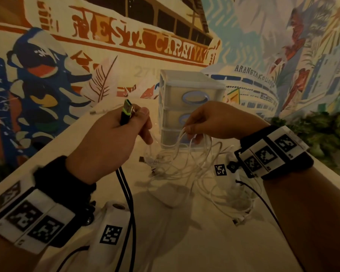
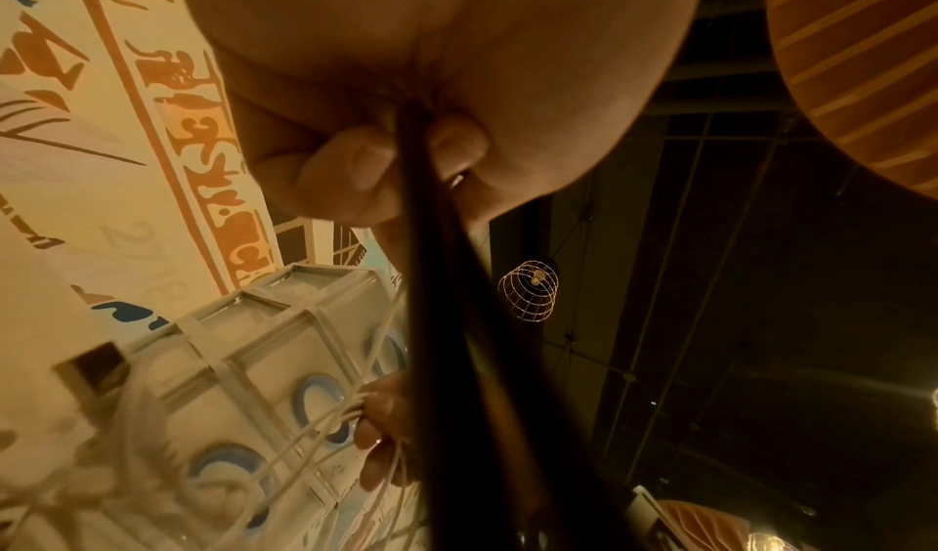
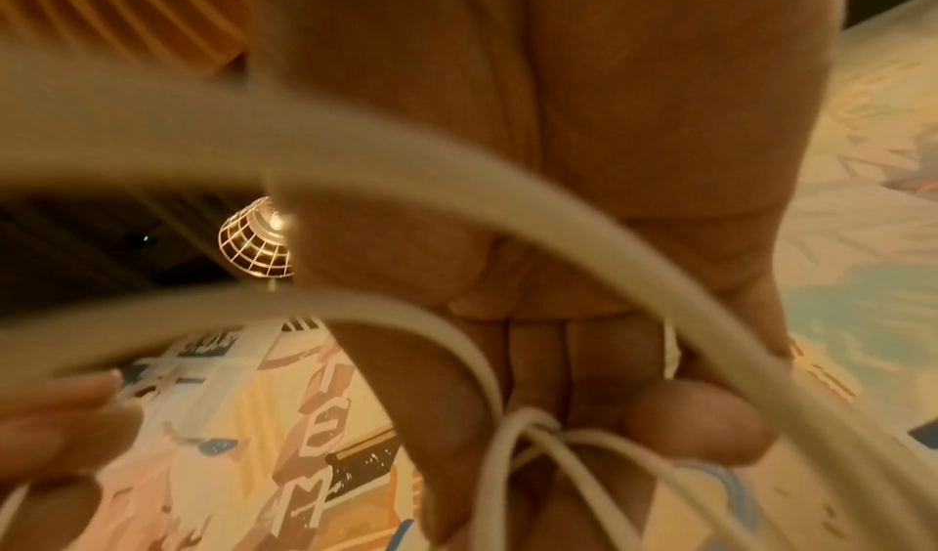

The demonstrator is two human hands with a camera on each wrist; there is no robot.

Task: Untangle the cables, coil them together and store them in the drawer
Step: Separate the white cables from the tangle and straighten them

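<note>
**Mia:** What is the left hand (image 1: pixel 114 132) doing?

**Ben:** Its fingers are curled tight round the black cable (image 1: pixel 126 190). The plug (image 1: pixel 127 111) with the green edge sticks up out of the fist. Two black strands hang down from the hand to the bench (image 1: pixel 185 242).

**Mia:** And in the middle?

**Ben:** That is the white cables (image 1: pixel 185 169), all in a messy heap on the bench, with some loops lifted up. It looks like a few thin white strands run up to the left hand too.

**Mia:** Then the right hand (image 1: pixel 214 120)?

**Ben:** It pinches a bunch of white loops between thumb and fingers and holds them up off the bench. From the wrist view the loops (image 3: pixel 533 435) meet in one spot at the fingertips.

**Mia:** How should the person do this part well?

**Ben:** Probably keep the black one still and pull the white ones away slowly. A hard tug could make a knot go tight. Best to shake the loops loose and follow one cable to its end.

**Mia:** Where do they go after?

**Ben:** In the drawers (image 1: pixel 190 107), just behind the hands. All the drawers look closed, so nothing is put away yet.
</note>
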